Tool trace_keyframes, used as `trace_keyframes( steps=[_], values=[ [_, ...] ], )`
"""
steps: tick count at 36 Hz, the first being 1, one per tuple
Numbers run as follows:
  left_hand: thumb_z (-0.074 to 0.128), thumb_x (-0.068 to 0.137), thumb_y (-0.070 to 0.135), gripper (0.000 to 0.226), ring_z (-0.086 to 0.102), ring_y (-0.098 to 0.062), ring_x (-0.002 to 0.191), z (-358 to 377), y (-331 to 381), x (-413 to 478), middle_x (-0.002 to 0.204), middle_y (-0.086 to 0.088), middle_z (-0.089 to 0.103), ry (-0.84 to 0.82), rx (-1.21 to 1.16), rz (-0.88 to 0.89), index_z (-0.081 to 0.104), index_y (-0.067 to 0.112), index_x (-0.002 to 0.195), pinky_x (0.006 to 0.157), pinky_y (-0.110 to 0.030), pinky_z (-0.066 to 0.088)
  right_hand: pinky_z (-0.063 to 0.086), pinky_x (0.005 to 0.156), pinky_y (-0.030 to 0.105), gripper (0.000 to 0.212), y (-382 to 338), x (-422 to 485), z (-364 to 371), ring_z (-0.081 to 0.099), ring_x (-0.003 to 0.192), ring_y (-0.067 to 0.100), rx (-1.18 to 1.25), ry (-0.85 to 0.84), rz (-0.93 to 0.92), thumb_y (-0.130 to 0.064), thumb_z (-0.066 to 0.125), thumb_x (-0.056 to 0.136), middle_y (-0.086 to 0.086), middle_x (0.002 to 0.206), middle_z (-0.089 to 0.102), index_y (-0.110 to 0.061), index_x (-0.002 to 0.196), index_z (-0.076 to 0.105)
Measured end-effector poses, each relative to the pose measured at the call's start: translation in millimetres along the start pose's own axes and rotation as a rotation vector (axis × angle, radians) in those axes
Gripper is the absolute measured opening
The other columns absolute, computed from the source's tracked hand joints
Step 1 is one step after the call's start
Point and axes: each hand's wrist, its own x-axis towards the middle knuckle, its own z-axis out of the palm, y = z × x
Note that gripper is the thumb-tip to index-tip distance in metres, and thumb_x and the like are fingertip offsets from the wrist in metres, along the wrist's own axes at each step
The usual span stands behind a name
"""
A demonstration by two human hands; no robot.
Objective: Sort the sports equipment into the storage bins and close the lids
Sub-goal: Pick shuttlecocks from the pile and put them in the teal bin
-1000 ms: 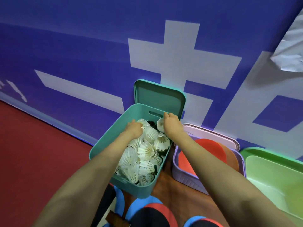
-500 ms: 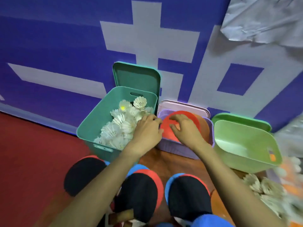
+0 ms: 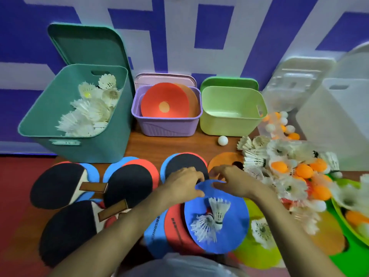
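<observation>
Sorting resumes at the near edge of the table: a person's left hand (image 3: 182, 183) and right hand (image 3: 232, 181) both pinch the far rim of a blue disc (image 3: 233, 232), fingers curled over its edge. Two shuttlecocks (image 3: 216, 211) lie on it. A second ago both hands were deep in the teal bin (image 3: 79, 148) among the shuttlecocks already dropped there. Half a second ago they were passing the lilac bin (image 3: 166, 126). They have now drawn back to the unsorted heap.

That delivery looks finished and a fresh pick is under way. Motion blur makes it unclear whether the disc has lifted off the red sheets beneath it.

The disc probably belongs with the red discs (image 3: 164, 100) in the lilac bin, so its two passengers would go to the teal bin first.

Much remains:
- The green bin (image 3: 231, 124) holds nothing visible.
- The table tennis paddles (image 3: 127, 182) lie loose on the left.
- A mound of shuttlecocks and orange balls (image 3: 289, 172) sits to the right.
- The teal lid (image 3: 85, 43) stands propped open behind its bin.
</observation>
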Motion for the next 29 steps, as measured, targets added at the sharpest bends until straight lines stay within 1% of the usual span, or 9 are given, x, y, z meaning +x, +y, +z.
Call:
trace_keyframes(
  steps=[6, 9, 11, 15, 19, 21, 24, 27, 29],
  values=[
    [0.075, 0.075, 0.037, 0.045, 0.051, -0.024, 0.106, 38.9, 10.0, 1.4, 0.113, -0.005, 0.054, -0.196, 0.093, 0.120, 0.058, 0.019, 0.113, 0.085, -0.034, 0.041, 0.038, 0.074, 0.020, 0.038, 13.4, -19.6, 23.6, 0.054, 0.096, 0.015, -0.021, -0.243, 0.075, -0.025, 0.076, 0.078, -0.002, 0.108, 0.058, -0.016, 0.110, 0.060],
    [0.075, 0.076, 0.038, 0.045, 0.054, -0.025, 0.104, 50.0, 13.8, 4.7, 0.112, -0.005, 0.059, -0.243, 0.145, 0.113, 0.060, 0.014, 0.110, 0.088, -0.038, 0.044, 0.040, 0.072, 0.024, 0.038, 13.3, -18.9, 34.7, 0.054, 0.096, 0.017, -0.106, -0.261, 0.127, -0.022, 0.071, 0.081, -0.001, 0.113, 0.059, -0.018, 0.116, 0.058],
    [0.067, 0.083, 0.034, 0.034, 0.055, -0.026, 0.106, 56.5, 15.4, 6.3, 0.113, -0.006, 0.061, -0.227, 0.207, 0.102, 0.063, 0.012, 0.108, 0.092, -0.039, 0.043, 0.042, 0.070, 0.025, 0.031, 14.1, -16.2, 38.4, 0.055, 0.095, 0.017, -0.130, -0.232, 0.144, -0.018, 0.064, 0.084, 0.000, 0.113, 0.061, -0.022, 0.114, 0.061],
    [0.050, 0.088, 0.018, 0.017, 0.056, -0.033, 0.102, 59.9, 16.6, 7.6, 0.106, -0.011, 0.063, -0.127, 0.208, 0.050, 0.063, 0.009, 0.094, 0.085, -0.039, 0.044, 0.046, 0.069, 0.028, 0.018, 17.8, -12.2, 33.9, 0.059, 0.091, 0.020, -0.124, -0.162, 0.120, -0.016, 0.057, 0.084, 0.003, 0.105, 0.062, -0.025, 0.095, 0.067],
    [0.045, 0.092, 0.017, 0.017, 0.055, -0.033, 0.104, 45.9, 8.9, 7.2, 0.110, -0.011, 0.059, 0.001, 0.166, -0.002, 0.059, 0.009, 0.098, 0.081, -0.039, 0.044, 0.038, 0.061, 0.032, 0.016, 20.4, -6.7, 20.2, 0.056, 0.077, 0.029, -0.134, -0.041, 0.066, -0.008, 0.054, 0.084, 0.012, 0.089, 0.065, -0.004, 0.087, 0.069],
    [0.046, 0.093, 0.020, 0.015, 0.055, -0.031, 0.101, 32.7, 0.0, 5.3, 0.106, -0.009, 0.058, 0.096, 0.093, -0.022, 0.057, 0.010, 0.096, 0.081, -0.038, 0.044, 0.034, 0.057, 0.032, 0.014, 18.8, -2.7, 10.0, 0.046, 0.065, 0.025, -0.134, 0.041, 0.043, -0.002, 0.053, 0.082, 0.011, 0.081, 0.062, 0.000, 0.085, 0.066],
    [0.047, 0.093, 0.020, 0.013, 0.057, -0.030, 0.095, 5.4, -19.5, -0.5, 0.098, -0.008, 0.062, 0.285, -0.027, -0.060, 0.057, 0.011, 0.093, 0.077, -0.038, 0.045, 0.046, 0.067, 0.039, 0.015, 5.4, 4.9, -10.8, 0.056, 0.075, 0.026, -0.139, 0.221, -0.048, -0.006, 0.053, 0.086, 0.009, 0.087, 0.062, -0.006, 0.089, 0.068],
    [0.050, 0.093, 0.015, 0.014, 0.060, -0.024, 0.089, -28.1, -40.0, -9.9, 0.094, 0.000, 0.067, 0.483, -0.179, -0.098, 0.064, 0.014, 0.095, 0.079, -0.036, 0.046, 0.045, 0.070, 0.038, 0.015, -19.9, 17.3, -29.4, 0.054, 0.079, 0.023, -0.048, 0.417, -0.131, -0.012, 0.055, 0.091, 0.000, 0.088, 0.049, -0.012, 0.100, 0.068],
    [0.051, 0.093, 0.012, 0.013, 0.060, -0.027, 0.087, -51.4, -51.2, -16.9, 0.091, -0.005, 0.068, 0.606, -0.221, -0.131, 0.064, 0.009, 0.097, 0.078, -0.035, 0.043, 0.042, 0.068, 0.035, 0.015, -39.1, 31.1, -37.6, 0.054, 0.078, 0.023, 0.009, 0.507, -0.198, -0.011, 0.057, 0.091, 0.000, 0.088, 0.048, -0.011, 0.101, 0.068]
  ],
)
